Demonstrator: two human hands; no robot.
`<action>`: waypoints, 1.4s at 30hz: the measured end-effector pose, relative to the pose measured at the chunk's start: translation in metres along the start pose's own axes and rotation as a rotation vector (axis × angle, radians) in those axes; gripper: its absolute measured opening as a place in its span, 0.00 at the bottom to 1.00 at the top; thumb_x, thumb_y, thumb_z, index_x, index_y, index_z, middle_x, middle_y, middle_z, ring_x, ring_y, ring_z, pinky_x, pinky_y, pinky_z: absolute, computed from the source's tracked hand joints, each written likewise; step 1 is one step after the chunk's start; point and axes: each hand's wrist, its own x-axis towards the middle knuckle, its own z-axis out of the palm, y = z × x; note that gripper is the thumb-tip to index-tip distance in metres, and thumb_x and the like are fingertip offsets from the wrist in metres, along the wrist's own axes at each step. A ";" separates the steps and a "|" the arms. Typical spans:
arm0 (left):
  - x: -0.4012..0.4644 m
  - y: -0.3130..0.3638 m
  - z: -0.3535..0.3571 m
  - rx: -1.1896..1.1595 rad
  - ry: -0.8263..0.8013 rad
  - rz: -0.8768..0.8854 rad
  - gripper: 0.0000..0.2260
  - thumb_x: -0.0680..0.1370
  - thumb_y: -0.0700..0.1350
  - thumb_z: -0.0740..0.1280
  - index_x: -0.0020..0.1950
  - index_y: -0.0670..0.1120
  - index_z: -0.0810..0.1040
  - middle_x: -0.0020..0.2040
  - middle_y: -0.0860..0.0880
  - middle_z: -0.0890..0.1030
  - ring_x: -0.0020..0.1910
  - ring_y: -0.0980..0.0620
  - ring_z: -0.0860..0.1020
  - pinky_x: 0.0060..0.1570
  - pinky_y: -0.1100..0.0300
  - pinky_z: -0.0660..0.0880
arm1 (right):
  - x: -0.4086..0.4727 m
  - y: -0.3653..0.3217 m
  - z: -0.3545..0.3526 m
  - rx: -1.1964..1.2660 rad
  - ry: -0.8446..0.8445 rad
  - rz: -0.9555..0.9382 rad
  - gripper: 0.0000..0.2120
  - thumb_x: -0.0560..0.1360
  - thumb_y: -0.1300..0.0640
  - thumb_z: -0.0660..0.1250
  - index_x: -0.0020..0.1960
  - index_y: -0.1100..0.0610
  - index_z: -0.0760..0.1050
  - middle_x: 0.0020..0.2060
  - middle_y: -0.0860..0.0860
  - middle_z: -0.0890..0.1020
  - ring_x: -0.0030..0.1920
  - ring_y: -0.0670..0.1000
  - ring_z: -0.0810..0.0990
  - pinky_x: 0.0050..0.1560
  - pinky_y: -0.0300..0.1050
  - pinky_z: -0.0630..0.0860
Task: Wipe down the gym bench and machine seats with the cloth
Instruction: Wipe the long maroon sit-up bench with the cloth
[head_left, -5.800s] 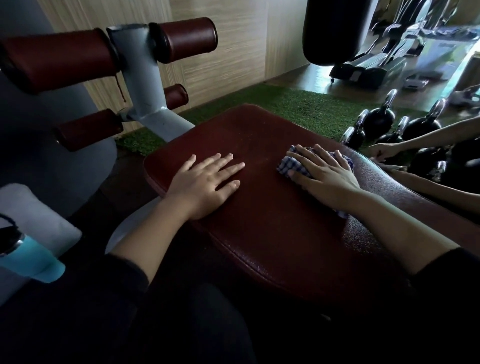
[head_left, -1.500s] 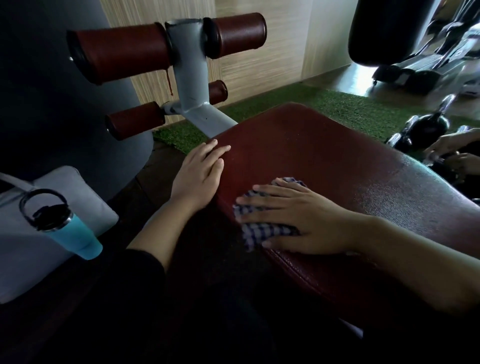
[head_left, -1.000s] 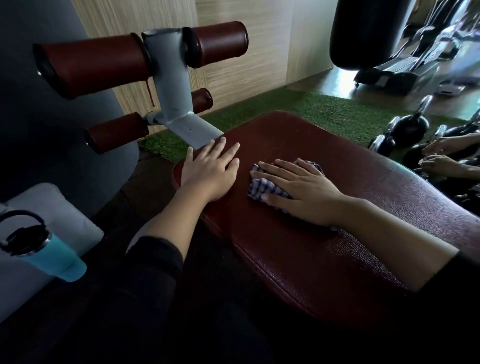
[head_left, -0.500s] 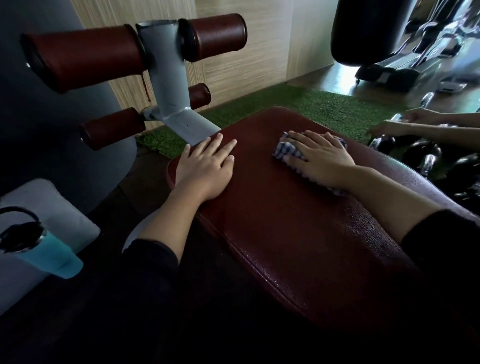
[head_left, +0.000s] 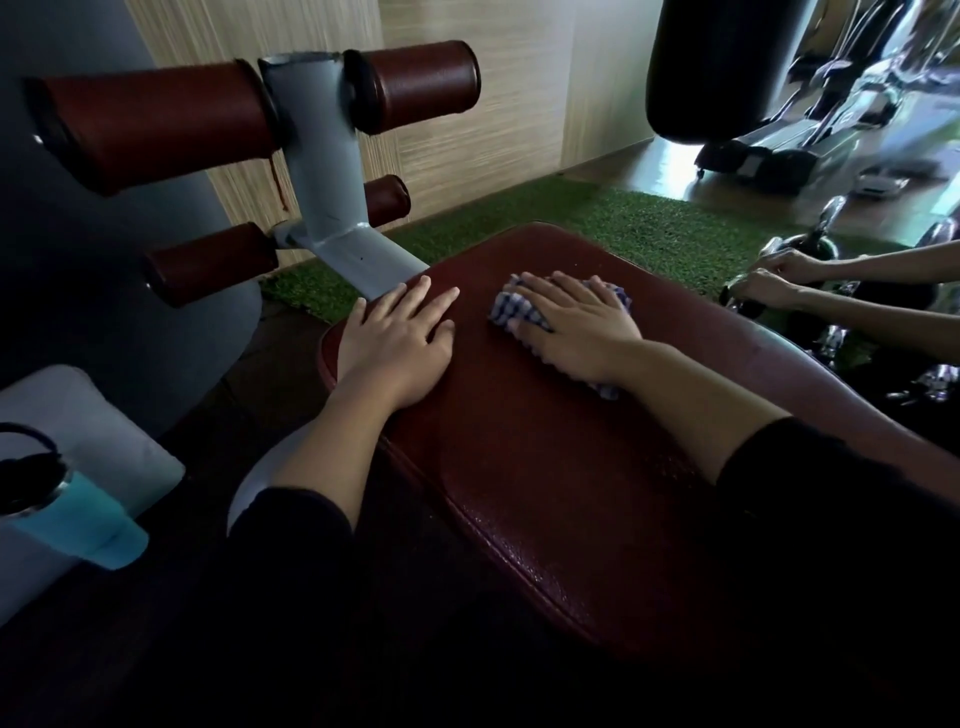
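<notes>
Cloth (head_left: 519, 310) mostly hidden under flat right hand (head_left: 576, 332); left hand (head_left: 400, 343) flat on bench (head_left: 545, 457).

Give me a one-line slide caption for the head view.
Right hand presses a checked cloth onto the red bench pad while the left hand rests flat beside it.

No legible text, label, brand, number or sign appears on any surface, whether on the bench (head_left: 545, 467), the cloth (head_left: 511, 309) or the bottle (head_left: 67, 514).
</notes>
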 end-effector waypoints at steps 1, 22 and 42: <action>0.000 0.000 0.000 -0.003 0.007 0.002 0.22 0.83 0.57 0.46 0.77 0.65 0.50 0.79 0.58 0.48 0.78 0.56 0.45 0.76 0.49 0.41 | -0.003 0.007 0.000 -0.007 0.003 0.022 0.28 0.80 0.37 0.46 0.77 0.41 0.45 0.77 0.40 0.47 0.77 0.46 0.43 0.76 0.52 0.39; 0.001 0.000 0.000 -0.012 0.011 0.005 0.22 0.83 0.55 0.47 0.77 0.63 0.53 0.79 0.57 0.50 0.78 0.55 0.47 0.75 0.49 0.42 | -0.035 0.022 -0.004 0.053 0.142 0.018 0.26 0.79 0.37 0.53 0.76 0.41 0.56 0.76 0.40 0.57 0.77 0.47 0.52 0.76 0.51 0.44; 0.072 0.040 0.010 0.092 -0.048 0.120 0.24 0.83 0.56 0.43 0.80 0.55 0.45 0.80 0.53 0.43 0.78 0.53 0.42 0.75 0.46 0.41 | -0.008 0.028 0.004 -0.026 0.032 0.006 0.27 0.77 0.33 0.41 0.75 0.34 0.43 0.77 0.39 0.44 0.77 0.46 0.40 0.75 0.57 0.36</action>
